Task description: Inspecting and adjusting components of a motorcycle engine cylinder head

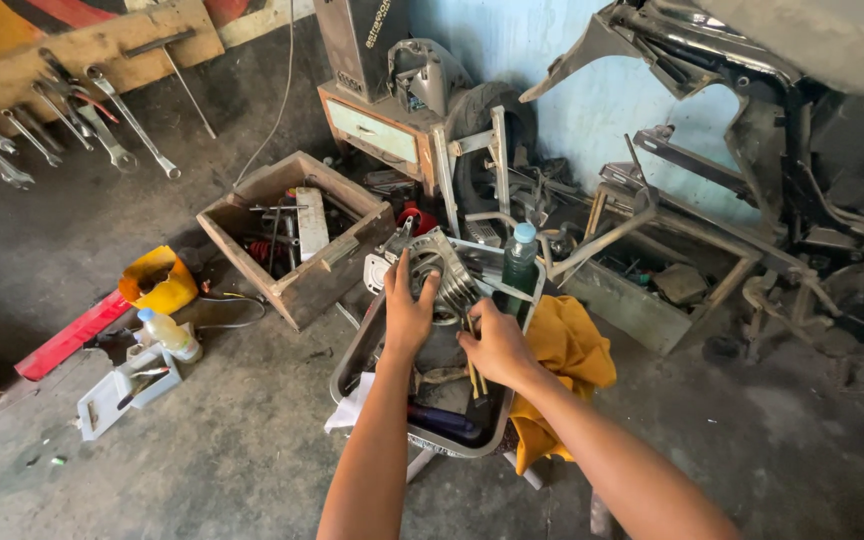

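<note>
left hand (407,312): we have it wrapped around the finned engine cylinder (440,272), fingers up over its top edge, palm against the near side.
right hand (497,345): clenched on a thin brush handle (473,372); the grip sits just below the cylinder's fins.
cylinder position: held up in the air above the metal tray (357,352), tilted, bore facing roughly toward us.
tray: rectangular, grey, on the concrete floor (232,450); dark liquid and a few dark parts inside, too murky for us to name.
bottle: green plastic bottle (519,262) with a blue cap, upright at the tray's far right corner, just beside the cylinder.
rag: yellow cloth (570,352) lying against the tray's right side, under our right forearm.
left of tray: open wooden crate (297,235) with tools and small parts; further left a yellow funnel (157,280) and a small clear bottle (170,334).
wall board: spanners (102,125) hung on a wooden panel, upper left.
right side: stripped scooter frame (752,110) standing well apart from the tray, with a metal tool tray (642,300) on the floor in front of it.
</note>
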